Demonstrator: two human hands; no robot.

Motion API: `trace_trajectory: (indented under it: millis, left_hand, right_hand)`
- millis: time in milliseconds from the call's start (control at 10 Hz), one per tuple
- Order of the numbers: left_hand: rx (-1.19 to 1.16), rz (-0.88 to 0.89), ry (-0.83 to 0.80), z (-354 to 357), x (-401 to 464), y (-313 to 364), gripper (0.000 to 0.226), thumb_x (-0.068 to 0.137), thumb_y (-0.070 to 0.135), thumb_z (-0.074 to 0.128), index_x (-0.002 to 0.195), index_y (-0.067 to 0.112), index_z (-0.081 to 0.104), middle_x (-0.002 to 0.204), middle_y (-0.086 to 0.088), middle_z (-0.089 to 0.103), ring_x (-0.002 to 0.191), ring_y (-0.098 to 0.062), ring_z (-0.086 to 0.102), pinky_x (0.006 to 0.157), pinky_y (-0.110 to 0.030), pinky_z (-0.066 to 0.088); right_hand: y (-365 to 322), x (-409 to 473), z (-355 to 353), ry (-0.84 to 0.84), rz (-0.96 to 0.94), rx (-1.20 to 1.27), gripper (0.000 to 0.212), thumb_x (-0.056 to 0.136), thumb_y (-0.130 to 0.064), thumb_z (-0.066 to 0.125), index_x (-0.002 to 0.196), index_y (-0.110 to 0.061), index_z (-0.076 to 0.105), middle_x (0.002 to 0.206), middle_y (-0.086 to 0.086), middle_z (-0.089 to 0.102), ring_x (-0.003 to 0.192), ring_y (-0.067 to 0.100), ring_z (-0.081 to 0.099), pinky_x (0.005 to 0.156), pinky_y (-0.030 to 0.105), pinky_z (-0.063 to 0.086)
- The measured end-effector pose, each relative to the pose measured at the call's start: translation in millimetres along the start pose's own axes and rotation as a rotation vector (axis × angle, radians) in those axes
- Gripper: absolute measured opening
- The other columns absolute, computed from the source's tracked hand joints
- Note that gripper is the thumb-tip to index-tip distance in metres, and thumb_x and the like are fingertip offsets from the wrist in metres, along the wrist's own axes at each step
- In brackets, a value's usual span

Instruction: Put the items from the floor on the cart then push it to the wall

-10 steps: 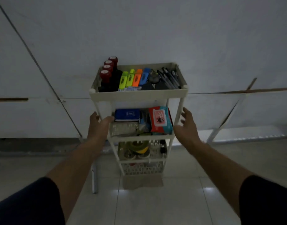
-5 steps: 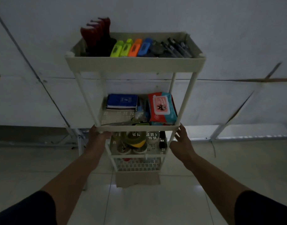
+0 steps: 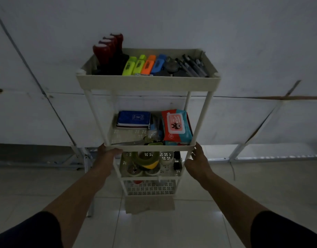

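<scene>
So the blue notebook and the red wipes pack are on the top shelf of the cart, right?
Not quite. The head view shows the notebook and wipes pack on the cart's second shelf. The top shelf holds highlighters and pens.

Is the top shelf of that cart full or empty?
Full. The top shelf holds dark red flashlights, four bright highlighters and dark pens side by side.

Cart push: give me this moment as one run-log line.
phase: pushing cart | left hand: on second shelf front-left corner | right hand: at front-right post | shelves: loaded | wall: close behind
</scene>
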State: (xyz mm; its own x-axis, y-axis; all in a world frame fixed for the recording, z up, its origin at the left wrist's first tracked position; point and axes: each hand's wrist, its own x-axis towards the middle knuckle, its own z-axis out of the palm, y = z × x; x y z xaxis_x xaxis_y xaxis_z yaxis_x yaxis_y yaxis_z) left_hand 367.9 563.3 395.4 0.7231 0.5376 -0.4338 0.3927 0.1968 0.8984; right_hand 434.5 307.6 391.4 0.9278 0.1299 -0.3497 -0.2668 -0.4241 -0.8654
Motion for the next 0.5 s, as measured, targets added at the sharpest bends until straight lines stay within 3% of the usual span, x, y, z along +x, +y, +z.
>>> trace_trajectory:
  millis: [100, 200, 300, 400, 500]
  left_hand:
    - [0.087, -0.018, -0.02, -1.3, -7.1, 8.6, 0.025, 0.096, 0.011, 0.057, 0.117, 0.021, 0.047, 0.106, -0.002, 0.054, 0.089, -0.02, 0.051, 0.084, -0.031, 0.038]
    - [0.282, -0.077, 0.037, -8.9, -17.4, 23.2, 0.027, 0.092, 0.017, 0.06, 0.115, 0.005, 0.056, 0.093, -0.009, 0.058, 0.075, -0.021, 0.055, 0.071, -0.029, 0.045]
    - [0.374, -0.06, 0.056, -19.6, -40.2, 59.2, 0.013, 0.087, 0.009, 0.059, 0.084, -0.002, 0.065, 0.084, -0.018, 0.065, 0.075, -0.03, 0.064, 0.066, -0.034, 0.051]
    - [0.411, 0.066, 0.065, -27.3, -76.5, 111.1, 0.014, 0.086, 0.008, 0.056, 0.081, 0.0, 0.067, 0.083, -0.017, 0.07, 0.077, -0.033, 0.071, 0.074, -0.048, 0.063]
    - [0.48, 0.242, 0.093, -42.6, -121.9, 163.2, 0.015, 0.086, 0.012, 0.056, 0.084, 0.003, 0.068, 0.083, -0.015, 0.07, 0.077, -0.031, 0.07, 0.074, -0.05, 0.062]
  right_hand:
    - [-9.3, -4.9, -3.9, -0.016, 0.036, -0.135, 0.086, 0.087, 0.004, 0.058, 0.155, -0.019, 0.011, 0.153, 0.011, 0.036, 0.137, 0.031, 0.04, 0.099, 0.04, 0.044]
    - [-31.0, -21.5, -9.7, 0.024, 0.065, -0.247, 0.089, 0.087, -0.005, 0.062, 0.155, -0.009, 0.005, 0.146, 0.017, 0.045, 0.128, 0.03, 0.05, 0.096, 0.037, 0.048]
    - [-68.0, -50.3, -21.4, 0.116, 0.033, -0.293, 0.073, 0.087, -0.009, 0.062, 0.148, -0.002, 0.022, 0.132, 0.018, 0.055, 0.108, 0.026, 0.058, 0.076, 0.029, 0.046]
    - [-123.9, -82.9, -41.5, 0.188, -0.044, -0.33, 0.051, 0.086, -0.018, 0.063, 0.13, -0.004, 0.043, 0.117, 0.014, 0.061, 0.091, 0.018, 0.057, 0.068, 0.028, 0.047]
    - [-182.8, -125.1, -64.9, 0.251, -0.134, -0.327, 0.033, 0.087, -0.018, 0.058, 0.118, -0.007, 0.052, 0.103, 0.007, 0.063, 0.087, 0.02, 0.063, 0.068, 0.032, 0.052]
